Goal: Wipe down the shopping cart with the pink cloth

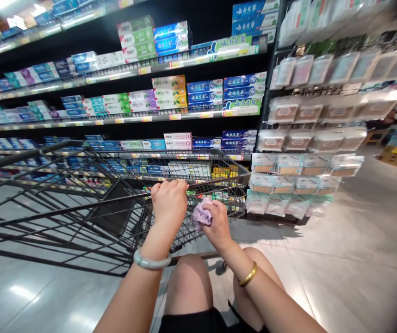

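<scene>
A black wire shopping cart stands close in front of me, stretching off to the left. My left hand is closed around the cart's upper side rail, with a pale bangle on the wrist. Just to its right, my right hand grips a crumpled lilac cloth beside the cart's wire side. Whether the cloth touches the wire cannot be made out. A gold bangle circles the right wrist.
Shelves of boxed toothpaste run behind the cart. Hanging packets fill a rack at the right, with tiled floor before it. A person's blurred figure shows at the far right edge. My knees are bent below my hands.
</scene>
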Tool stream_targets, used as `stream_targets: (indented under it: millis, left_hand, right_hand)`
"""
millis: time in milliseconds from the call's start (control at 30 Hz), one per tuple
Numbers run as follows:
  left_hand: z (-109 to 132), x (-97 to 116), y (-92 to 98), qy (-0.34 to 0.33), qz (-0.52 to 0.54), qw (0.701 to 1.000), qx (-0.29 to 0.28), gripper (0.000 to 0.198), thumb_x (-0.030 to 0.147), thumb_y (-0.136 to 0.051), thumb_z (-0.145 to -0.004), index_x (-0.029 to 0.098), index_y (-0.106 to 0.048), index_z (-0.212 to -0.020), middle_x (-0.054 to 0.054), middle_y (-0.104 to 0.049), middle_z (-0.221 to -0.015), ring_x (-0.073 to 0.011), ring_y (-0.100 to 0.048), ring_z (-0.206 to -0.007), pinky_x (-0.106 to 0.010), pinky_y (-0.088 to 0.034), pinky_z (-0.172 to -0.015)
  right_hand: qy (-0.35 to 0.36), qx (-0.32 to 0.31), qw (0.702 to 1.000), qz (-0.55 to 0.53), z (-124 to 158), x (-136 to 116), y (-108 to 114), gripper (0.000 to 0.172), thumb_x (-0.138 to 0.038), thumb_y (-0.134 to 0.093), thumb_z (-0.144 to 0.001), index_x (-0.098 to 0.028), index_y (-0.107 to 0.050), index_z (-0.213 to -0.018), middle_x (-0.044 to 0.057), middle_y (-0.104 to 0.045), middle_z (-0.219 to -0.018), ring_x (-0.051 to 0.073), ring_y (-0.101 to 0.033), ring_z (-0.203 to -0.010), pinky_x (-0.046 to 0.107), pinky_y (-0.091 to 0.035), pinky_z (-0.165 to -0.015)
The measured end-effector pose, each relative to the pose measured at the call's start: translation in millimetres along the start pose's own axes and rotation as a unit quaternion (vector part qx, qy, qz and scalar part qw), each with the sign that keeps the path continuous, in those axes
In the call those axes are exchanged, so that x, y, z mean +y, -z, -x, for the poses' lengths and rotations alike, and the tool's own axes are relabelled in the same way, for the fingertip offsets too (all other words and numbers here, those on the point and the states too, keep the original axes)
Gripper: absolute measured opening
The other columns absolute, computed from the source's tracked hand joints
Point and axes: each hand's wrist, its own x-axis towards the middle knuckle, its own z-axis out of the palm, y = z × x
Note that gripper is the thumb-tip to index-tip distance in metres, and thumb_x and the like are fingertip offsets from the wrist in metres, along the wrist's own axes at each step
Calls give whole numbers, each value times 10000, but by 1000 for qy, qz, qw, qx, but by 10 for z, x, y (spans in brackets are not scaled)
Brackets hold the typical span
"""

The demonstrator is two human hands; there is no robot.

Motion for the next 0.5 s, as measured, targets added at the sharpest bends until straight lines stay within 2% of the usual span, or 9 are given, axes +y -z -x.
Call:
stream_targets:
  millis: [67,167,267,333,400,500]
  left_hand:
    - [4,0,-10,-2,-1,1000,0,379,317,-332,-1035,230,-674,-899,-72,-728,-895,-268,-611,-929,-431,-310,-863]
    - [6,1,-25,2,-4,1000,0,393,329,-316,-1040,232,-668,-896,-74,-727,-907,-264,-597,-928,-432,-307,-860]
    - [13,7,-31,4,-4,1000,1,399,327,-308,-1045,234,-667,-896,-74,-727,-907,-261,-589,-927,-435,-303,-861]
    - [18,9,-32,5,0,1000,4,399,321,-305,-1046,234,-665,-899,-70,-725,-901,-262,-586,-925,-439,-302,-869]
    - [22,10,-39,6,5,1000,5,389,318,-309,-1045,235,-659,-897,-66,-721,-902,-263,-583,-928,-440,-304,-878]
    - [24,18,-68,15,15,1000,10,385,326,-311,-1046,239,-652,-888,-65,-715,-905,-265,-574,-949,-441,-306,-897]
  right_hand:
    - [-8,26,1000,-6,-73,-25,53,498,-98,-675,-699,-248,-616,-1170,103,-506,-1233,280,-530,-1180,479,-505,-1019]
    - [-3,61,998,-21,-384,-145,129,505,-141,-693,-718,-259,-605,-1202,103,-492,-1271,288,-518,-1222,500,-476,-1064]
    - [11,49,998,-25,-484,-208,99,499,-146,-693,-723,-257,-613,-1202,103,-499,-1271,287,-524,-1218,497,-474,-1067]
    - [19,7,1000,-12,-299,-165,23,513,-122,-698,-701,-258,-622,-1191,100,-507,-1260,285,-532,-1185,487,-496,-1031]
    - [24,-35,999,9,5,-75,-61,515,-97,-706,-688,-263,-632,-1170,95,-519,-1248,278,-540,-1144,471,-518,-986]
    - [15,-45,998,28,341,27,-113,462,-90,-703,-706,-263,-643,-1130,92,-527,-1222,271,-543,-1112,467,-529,-959]
